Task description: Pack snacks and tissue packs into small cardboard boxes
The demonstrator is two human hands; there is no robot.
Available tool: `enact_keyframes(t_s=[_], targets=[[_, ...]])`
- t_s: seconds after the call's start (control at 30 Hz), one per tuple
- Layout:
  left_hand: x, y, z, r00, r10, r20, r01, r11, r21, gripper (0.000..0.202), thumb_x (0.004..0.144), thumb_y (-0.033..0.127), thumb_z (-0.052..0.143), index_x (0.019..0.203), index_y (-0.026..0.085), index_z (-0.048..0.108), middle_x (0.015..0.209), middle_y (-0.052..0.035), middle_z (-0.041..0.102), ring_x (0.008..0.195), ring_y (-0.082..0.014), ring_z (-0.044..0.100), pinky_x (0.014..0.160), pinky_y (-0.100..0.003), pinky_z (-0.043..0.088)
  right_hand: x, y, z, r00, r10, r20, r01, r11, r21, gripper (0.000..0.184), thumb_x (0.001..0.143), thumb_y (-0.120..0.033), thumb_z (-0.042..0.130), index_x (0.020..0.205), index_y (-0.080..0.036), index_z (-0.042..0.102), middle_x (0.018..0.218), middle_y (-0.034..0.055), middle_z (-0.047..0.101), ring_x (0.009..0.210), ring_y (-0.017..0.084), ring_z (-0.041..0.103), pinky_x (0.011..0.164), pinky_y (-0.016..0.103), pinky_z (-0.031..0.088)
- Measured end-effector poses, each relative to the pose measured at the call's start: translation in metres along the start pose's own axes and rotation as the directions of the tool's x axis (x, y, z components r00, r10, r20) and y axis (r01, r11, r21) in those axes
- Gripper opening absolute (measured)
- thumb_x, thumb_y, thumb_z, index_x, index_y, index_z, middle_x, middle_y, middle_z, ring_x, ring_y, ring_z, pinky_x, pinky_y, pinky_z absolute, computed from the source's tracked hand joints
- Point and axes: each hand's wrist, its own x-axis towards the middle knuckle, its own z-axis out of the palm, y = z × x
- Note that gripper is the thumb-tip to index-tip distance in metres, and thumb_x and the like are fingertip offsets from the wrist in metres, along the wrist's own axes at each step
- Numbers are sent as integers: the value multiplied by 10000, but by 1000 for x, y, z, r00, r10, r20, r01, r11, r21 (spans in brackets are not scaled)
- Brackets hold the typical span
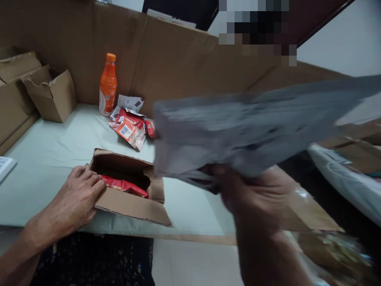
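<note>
My left hand [79, 194] grips the left end of a small open cardboard box [133, 208], its fingers bent over the edge. Inside the box lies a red packet [125, 184], partly covered by my fingers and the box wall. My right hand [256, 194] holds up a flat, silvery-grey pouch or bag [205, 137] by its lower edge, to the right of the box and above the table. Motion blurs the grey piece, so its exact kind and contents cannot be made out.
An orange bottle [108, 87] stands behind the box beside several red and white snack packets [129, 127]. Open cardboard boxes [56, 95] stand at the left. A tall cardboard wall [178, 63] closes off the back. Plastic-wrapped goods [342, 174] lie at the right.
</note>
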Motion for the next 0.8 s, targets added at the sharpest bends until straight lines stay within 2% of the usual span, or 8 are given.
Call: enact_keyframes(t_s=[0.13, 0.27, 0.33, 0.43, 0.5, 0.57, 0.67, 0.8], targets=[[0, 1, 2, 999, -22, 35, 23, 999, -27, 435, 596, 111, 545, 988, 146, 729, 1057, -143, 775, 988, -344, 685, 943, -544, 449, -4, -19, 59, 942, -221, 252, 171, 964, 205, 208, 927, -204, 651, 786, -253, 795, 679, -5, 768, 551, 171, 702, 526, 268, 580], [-1, 7, -1, 990, -85, 116, 92, 994, -52, 386, 629, 109, 562, 978, 144, 723, 994, -135, 765, 1008, -346, 677, 998, -564, 443, -4, -15, 78, 810, -305, 502, 319, 946, 59, 354, 939, -113, 485, 1035, -243, 800, 916, 29, 821, 775, 191, 773, 697, 277, 603], [-1, 9, -2, 986, -92, 136, 101, 993, -63, 353, 643, 83, 554, 953, 142, 712, 986, -127, 755, 1009, -333, 673, 1019, -562, 437, -2, -16, 79, 743, -190, 642, 349, 928, -129, 463, 884, -49, 475, 1185, -249, 766, 1085, 40, 821, 919, 210, 785, 749, 272, 591], [-1, 9, -1, 989, -76, 127, 87, 993, -84, 320, 652, 64, 550, 924, 141, 700, 977, -117, 746, 1015, -327, 667, 1040, -563, 424, 3, -28, 90, 576, 86, 813, 406, 833, -376, 436, 845, -41, 557, 1182, -230, 757, 1101, 62, 817, 979, 261, 781, 741, 277, 562], [0, 9, 0, 990, -71, 118, 82, 993, -86, 300, 663, 67, 555, 916, 142, 698, 970, -115, 745, 1012, -333, 666, 1034, -566, 425, 9, -35, 106, 470, 188, 863, 456, 785, -419, 365, 876, -60, 566, 1159, -189, 757, 1081, 103, 814, 994, 291, 775, 751, 299, 553], [0, 7, 1, 992, -71, 106, 80, 993, -84, 291, 684, 79, 563, 932, 141, 701, 977, -119, 747, 1001, -337, 668, 1019, -569, 431, 16, -35, 118, 416, 203, 887, 467, 788, -400, 395, 909, -53, 535, 1237, -152, 730, 1130, 141, 800, 1049, 303, 763, 805, 328, 562], [0, 5, 3, 993, -62, 96, 71, 993, -95, 305, 689, 83, 570, 958, 140, 700, 994, -120, 750, 1006, -334, 671, 1023, -572, 427, 19, -24, 115, 455, 106, 884, 416, 852, -316, 465, 942, -89, 554, 1392, -153, 656, 1274, 151, 758, 1149, 299, 735, 930, 383, 573], [-1, 3, 2, 996, -42, 78, 50, 993, -107, 326, 658, 71, 563, 945, 155, 690, 1015, -115, 753, 1036, -328, 669, 1059, -571, 406, 10, -6, 76, 698, -119, 706, 334, 926, -175, 334, 988, -216, 574, 1287, -200, 723, 1275, 112, 765, 1152, 257, 735, 985, 396, 587]])
